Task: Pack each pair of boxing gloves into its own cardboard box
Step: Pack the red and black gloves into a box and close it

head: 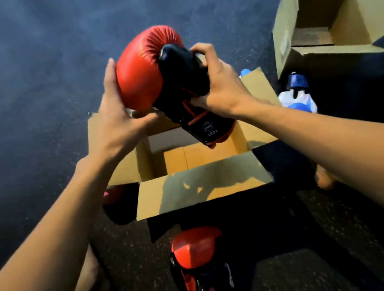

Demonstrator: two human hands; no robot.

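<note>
Head view:

1. The red-and-black glove (147,71) was held in the air above the open box (203,187), not yet inside it. Its long axis ran from the red padded end, far and up, to the black cuff, near and down, with the cuff tip over the far-right part of the opening.
2. The left hand (112,108) lay flat against the left side of the red padding, fingers straight and close together, thumb reaching beneath.
3. The right hand (215,82) gripped the black palm side, fingers curled over the top and thumb hooked by the orange strap. This hand sat nearer the cuff, so it probably would steer the glove cuff-first downward.
4. The box stood on the dark floor (6,75), flaps spread, its bottom showing bare cardboard.
5. A matching red glove (196,249) lay on the floor near the person, just this side of the near flap.
6. Something red (115,194) peeked from beneath the left flap; I could not tell what.
7. Blue-and-white gloves (297,96) lay right of the box, and a second open box (316,13) stood far right.
</note>
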